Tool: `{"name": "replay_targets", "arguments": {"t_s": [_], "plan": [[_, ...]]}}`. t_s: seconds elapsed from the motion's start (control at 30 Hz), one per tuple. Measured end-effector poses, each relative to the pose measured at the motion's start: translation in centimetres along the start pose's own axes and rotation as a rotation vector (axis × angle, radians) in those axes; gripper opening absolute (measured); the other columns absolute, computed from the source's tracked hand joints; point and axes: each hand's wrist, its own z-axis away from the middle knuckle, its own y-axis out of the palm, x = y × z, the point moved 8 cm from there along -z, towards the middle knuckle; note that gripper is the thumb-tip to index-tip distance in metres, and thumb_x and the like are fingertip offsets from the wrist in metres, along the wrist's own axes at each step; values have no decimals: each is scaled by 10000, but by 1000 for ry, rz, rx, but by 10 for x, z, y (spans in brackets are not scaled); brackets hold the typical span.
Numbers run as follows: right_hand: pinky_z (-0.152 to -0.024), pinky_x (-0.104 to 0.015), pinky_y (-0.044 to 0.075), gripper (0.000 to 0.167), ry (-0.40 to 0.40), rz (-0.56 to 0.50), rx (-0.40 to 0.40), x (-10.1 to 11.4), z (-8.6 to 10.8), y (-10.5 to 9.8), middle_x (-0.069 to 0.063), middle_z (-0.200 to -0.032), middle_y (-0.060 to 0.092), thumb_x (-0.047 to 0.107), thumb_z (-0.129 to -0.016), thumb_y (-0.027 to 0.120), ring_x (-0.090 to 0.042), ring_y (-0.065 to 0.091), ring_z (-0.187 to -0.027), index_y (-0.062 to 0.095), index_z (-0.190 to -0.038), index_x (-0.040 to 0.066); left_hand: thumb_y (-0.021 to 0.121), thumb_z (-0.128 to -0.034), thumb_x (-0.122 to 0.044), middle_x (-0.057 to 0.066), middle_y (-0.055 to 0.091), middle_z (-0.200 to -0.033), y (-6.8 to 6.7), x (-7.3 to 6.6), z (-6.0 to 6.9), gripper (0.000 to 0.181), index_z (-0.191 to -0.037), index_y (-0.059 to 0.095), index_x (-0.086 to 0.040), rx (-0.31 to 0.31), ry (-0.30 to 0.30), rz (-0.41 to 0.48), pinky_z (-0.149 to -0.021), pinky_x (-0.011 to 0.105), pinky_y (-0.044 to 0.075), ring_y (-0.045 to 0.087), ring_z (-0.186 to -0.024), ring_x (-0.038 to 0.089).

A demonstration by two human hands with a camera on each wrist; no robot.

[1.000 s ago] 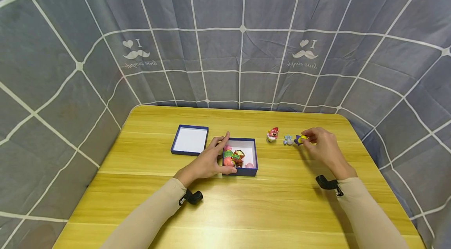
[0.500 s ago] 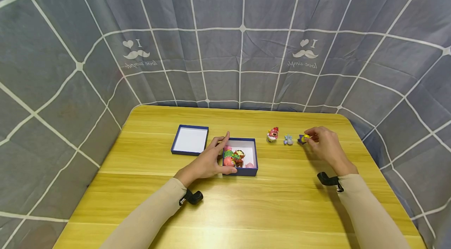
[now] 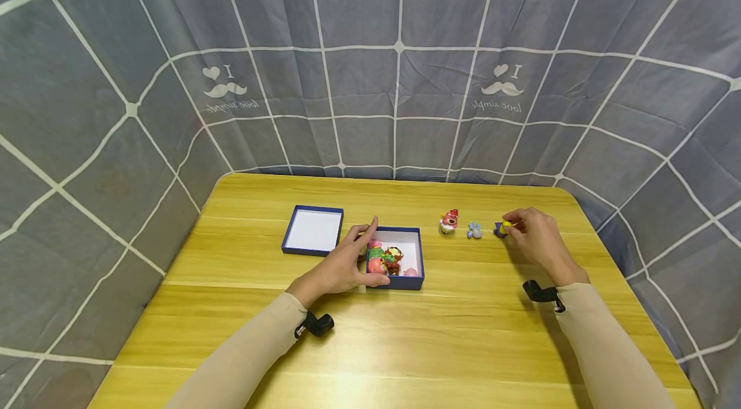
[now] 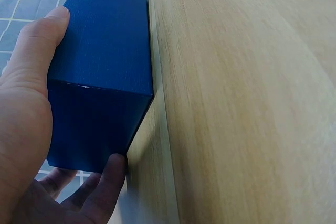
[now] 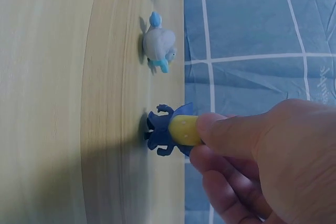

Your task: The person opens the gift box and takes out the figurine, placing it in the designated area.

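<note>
Gentle Pinch, Steady Box

We see the left hand (image 3: 343, 264) gripping the box (image 3: 408, 283), thumb and fingers on opposite walls. Farther, the right hand (image 3: 537, 238) pinches the blue-yellow toy (image 5: 181, 129) upright, at the table (image 3: 451, 338) top, near the grey toy (image 5: 158, 44); we should keep its feet level.

Free gap between box (image 3: 405, 283) and pink figurine (image 3: 448, 222)

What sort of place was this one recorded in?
Probably a makeshift recording booth indoors: a gray curtain with a white grid hangs around the wood-grain table, and black mounts sit at both wrists. Whether that's within a home or workplace, I can't tell.
</note>
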Motion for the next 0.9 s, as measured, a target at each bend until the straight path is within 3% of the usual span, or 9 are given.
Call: {"name": "replay_targets", "arguments": {"t_s": [0.9], "plan": [[-845,-637,692,303,31,0,42,-5,8,0,-359,-1234,784,-102,-1027,800,-502,830,-982,817,-1328,-75,979,-967,-494,134,286,-1891,0,0,0,1310,-1889,79,-259,-10,10,-8,-1371,593,450,526,-1629,395]]}}
